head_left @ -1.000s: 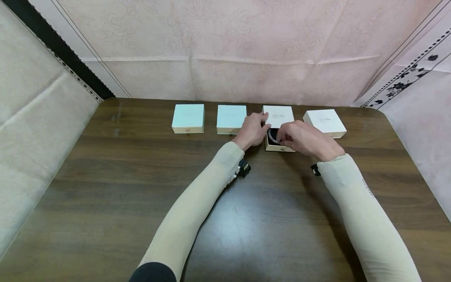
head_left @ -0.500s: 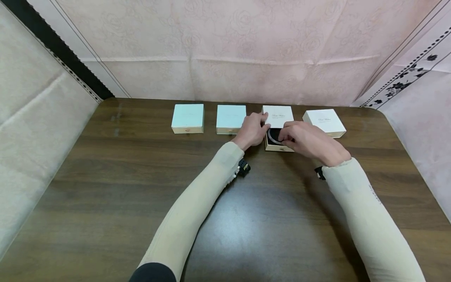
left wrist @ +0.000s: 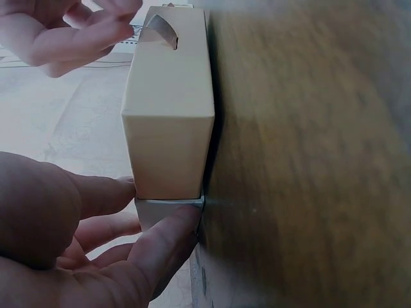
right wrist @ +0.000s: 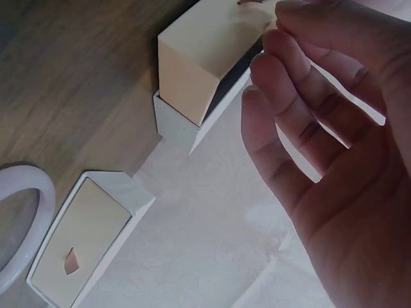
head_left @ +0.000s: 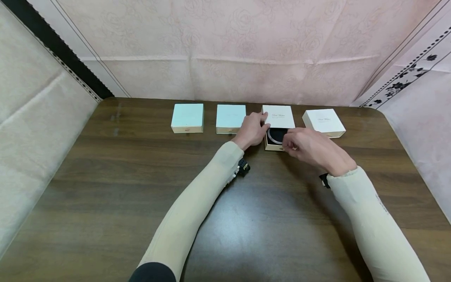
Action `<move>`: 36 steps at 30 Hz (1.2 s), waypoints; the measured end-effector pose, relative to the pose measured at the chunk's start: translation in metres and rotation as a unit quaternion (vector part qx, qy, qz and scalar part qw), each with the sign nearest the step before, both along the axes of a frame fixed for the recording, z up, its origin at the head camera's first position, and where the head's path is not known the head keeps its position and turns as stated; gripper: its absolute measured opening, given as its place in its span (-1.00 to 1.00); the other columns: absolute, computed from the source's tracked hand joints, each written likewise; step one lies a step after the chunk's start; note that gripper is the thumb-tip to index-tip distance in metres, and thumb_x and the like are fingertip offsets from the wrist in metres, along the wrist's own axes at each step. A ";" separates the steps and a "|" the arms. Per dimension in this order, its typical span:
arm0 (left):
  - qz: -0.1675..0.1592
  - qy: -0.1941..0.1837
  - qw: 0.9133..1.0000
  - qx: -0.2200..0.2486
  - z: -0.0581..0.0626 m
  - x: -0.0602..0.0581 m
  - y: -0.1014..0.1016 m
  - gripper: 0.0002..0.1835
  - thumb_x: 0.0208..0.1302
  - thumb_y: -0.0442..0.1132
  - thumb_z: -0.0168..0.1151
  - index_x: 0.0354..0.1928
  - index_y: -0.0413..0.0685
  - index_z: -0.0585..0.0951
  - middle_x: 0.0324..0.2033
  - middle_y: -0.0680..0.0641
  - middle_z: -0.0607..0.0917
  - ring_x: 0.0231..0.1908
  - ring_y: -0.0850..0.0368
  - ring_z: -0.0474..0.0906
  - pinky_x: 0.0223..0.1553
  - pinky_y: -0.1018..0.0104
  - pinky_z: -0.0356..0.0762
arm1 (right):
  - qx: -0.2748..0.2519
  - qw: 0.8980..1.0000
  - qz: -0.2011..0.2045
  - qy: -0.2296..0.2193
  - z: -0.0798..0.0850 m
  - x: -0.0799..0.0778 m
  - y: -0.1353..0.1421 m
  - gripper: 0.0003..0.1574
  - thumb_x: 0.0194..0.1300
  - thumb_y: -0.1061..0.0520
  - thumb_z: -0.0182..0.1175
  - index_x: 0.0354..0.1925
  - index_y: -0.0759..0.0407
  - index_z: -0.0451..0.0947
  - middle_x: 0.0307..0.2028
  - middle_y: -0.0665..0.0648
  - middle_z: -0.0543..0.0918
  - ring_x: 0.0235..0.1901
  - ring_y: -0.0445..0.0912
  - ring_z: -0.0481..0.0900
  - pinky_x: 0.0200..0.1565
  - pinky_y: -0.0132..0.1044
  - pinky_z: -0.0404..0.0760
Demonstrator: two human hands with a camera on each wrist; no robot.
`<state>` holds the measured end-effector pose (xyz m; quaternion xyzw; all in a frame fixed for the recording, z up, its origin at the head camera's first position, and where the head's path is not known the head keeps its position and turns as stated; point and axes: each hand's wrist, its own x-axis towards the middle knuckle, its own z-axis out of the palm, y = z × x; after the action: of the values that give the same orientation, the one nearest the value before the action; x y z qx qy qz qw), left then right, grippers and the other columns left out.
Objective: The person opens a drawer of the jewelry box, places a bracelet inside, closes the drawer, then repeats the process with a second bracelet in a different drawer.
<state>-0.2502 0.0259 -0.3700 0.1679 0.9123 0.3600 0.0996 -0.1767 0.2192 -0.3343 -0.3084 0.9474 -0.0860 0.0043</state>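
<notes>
My left hand (head_left: pixel 251 131) grips the left edge of a white slide-out box (head_left: pixel 278 116), thumb and fingers about its outer sleeve (left wrist: pixel 151 212). The box's cream drawer (left wrist: pixel 168 80) is pulled out toward me, with a ribbon tab (left wrist: pixel 164 30) on its front. Inside, a pale ring like a bangle (head_left: pixel 269 138) lies around a dark round cushion (head_left: pixel 277 135). My right hand (head_left: pixel 311 149) is over the drawer's right front corner, fingers loosely bent; in the right wrist view nothing shows between them. Its fingertips are close to the ribbon tab in the left wrist view.
Two pale blue boxes (head_left: pixel 188 118) (head_left: pixel 230 118) stand left of the white box. Another white box (head_left: pixel 324 122) stands angled to the right. A pale bangle (right wrist: pixel 45 199) shows at the right wrist view's left edge. A light cloth (head_left: pixel 225 51) hangs behind the table.
My right hand has drawn back to the right and toward me, out of the drawer, uncovering more of the dark cushion and pale ring. My left hand has stayed on the box.
</notes>
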 end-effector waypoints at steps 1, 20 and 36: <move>0.000 0.001 1.000 -0.001 0.000 0.000 0.000 -0.45 0.60 -0.13 0.05 0.53 -0.04 0.29 0.53 -0.13 0.30 0.53 0.00 0.20 0.33 0.30 0.43 | 0.001 1.000 -0.001 0.001 -0.001 0.001 0.000 -0.60 0.20 0.40 0.15 -0.52 -0.10 0.56 -0.47 -0.17 0.48 -0.40 -0.25 0.41 -0.36 -0.36 0.39; 0.004 -0.001 1.000 -0.006 0.001 -0.001 0.002 -0.45 0.60 -0.13 0.06 0.54 0.00 0.29 0.54 -0.09 0.30 0.54 0.04 0.18 0.42 0.29 0.35 | 0.006 0.999 0.029 0.036 -0.013 -0.003 0.000 -0.59 0.12 0.43 0.14 -0.55 -0.10 0.55 -0.50 -0.18 0.49 -0.44 -0.27 0.40 -0.40 -0.40 0.38; 0.005 -0.008 1.000 -0.007 0.001 -0.001 0.001 -0.44 0.60 -0.13 0.06 0.54 -0.01 0.27 0.55 -0.10 0.28 0.54 0.04 0.17 0.40 0.29 0.38 | 0.011 1.000 0.012 0.020 -0.012 -0.006 -0.002 -0.63 0.11 0.42 0.17 -0.51 -0.08 0.57 -0.48 -0.16 0.55 -0.43 -0.25 0.45 -0.36 -0.35 0.43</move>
<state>-0.2509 0.0270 -0.3692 0.1595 0.9150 0.3551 0.1062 -0.1830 0.2176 -0.3464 -0.3217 0.9443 -0.0690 -0.0102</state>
